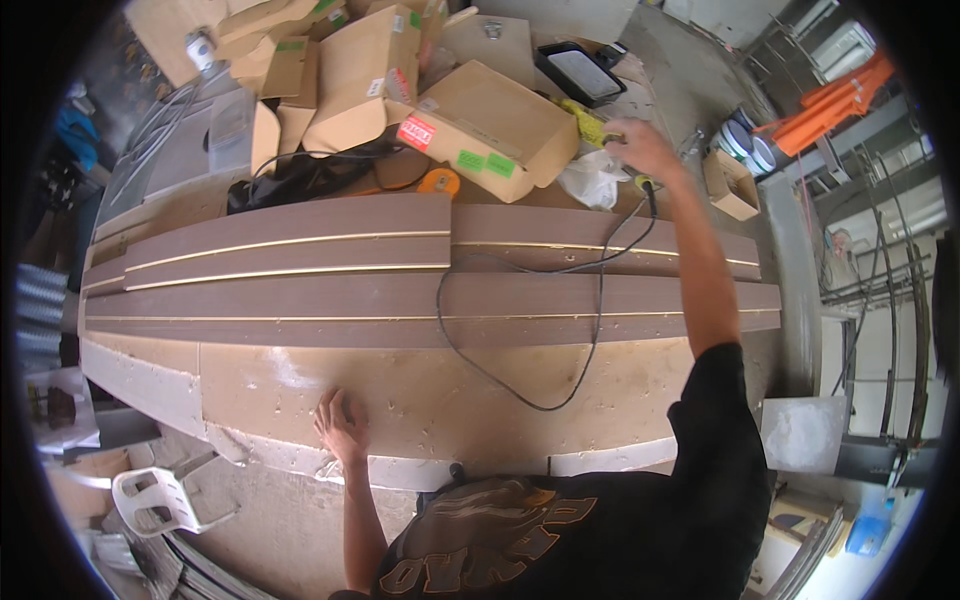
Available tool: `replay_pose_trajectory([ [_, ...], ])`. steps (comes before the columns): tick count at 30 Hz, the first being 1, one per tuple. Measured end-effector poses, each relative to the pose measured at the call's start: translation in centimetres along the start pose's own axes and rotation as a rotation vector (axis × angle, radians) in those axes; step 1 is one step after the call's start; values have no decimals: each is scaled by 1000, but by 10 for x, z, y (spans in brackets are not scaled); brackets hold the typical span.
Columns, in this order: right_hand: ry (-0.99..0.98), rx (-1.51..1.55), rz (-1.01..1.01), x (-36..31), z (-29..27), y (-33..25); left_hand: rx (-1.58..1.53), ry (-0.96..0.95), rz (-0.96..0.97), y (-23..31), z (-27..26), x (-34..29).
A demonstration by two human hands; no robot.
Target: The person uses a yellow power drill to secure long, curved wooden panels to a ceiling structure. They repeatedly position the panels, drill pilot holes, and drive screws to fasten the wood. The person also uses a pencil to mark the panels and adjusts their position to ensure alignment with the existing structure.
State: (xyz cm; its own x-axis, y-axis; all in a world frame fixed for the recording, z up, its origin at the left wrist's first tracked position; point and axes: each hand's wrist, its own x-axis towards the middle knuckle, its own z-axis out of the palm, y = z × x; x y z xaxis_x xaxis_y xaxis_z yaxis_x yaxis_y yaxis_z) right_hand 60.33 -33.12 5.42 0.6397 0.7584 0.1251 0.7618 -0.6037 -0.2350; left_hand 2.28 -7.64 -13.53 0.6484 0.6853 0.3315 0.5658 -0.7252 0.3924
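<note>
My left hand [343, 427] rests near the front edge of the tan worktop [270, 395], fingers apart and a dark patch between fingers and thumb. My right arm stretches to the far right. There my right hand [642, 150], slightly blurred, closes on what looks like a yellow-green corded tool [590, 125], mostly hidden by the hand. From its near end a black cord [440, 310] loops over the boards and worktop. Several brown boards [300, 295] with pale edge strips lie side by side between my hands. A crumpled white plastic bag [592, 180] sits beside the right hand.
Opened cardboard boxes [490, 125] pile up at the back, beside a black tray [580, 72]. An orange round object [438, 182] and a black bag [300, 180] lie behind the boards. A white plastic chair [155, 500] stands front left; buckets [735, 140] stand at right.
</note>
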Motion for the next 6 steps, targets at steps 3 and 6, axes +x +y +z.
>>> replay_pose_trajectory([
  [3,364,599,-230,-48,-82,-125,35,-8,-17,-6,-9,-1],
  [6,431,924,-702,-88,-121,-197,92,-6,-39,-22,-14,-7],
])
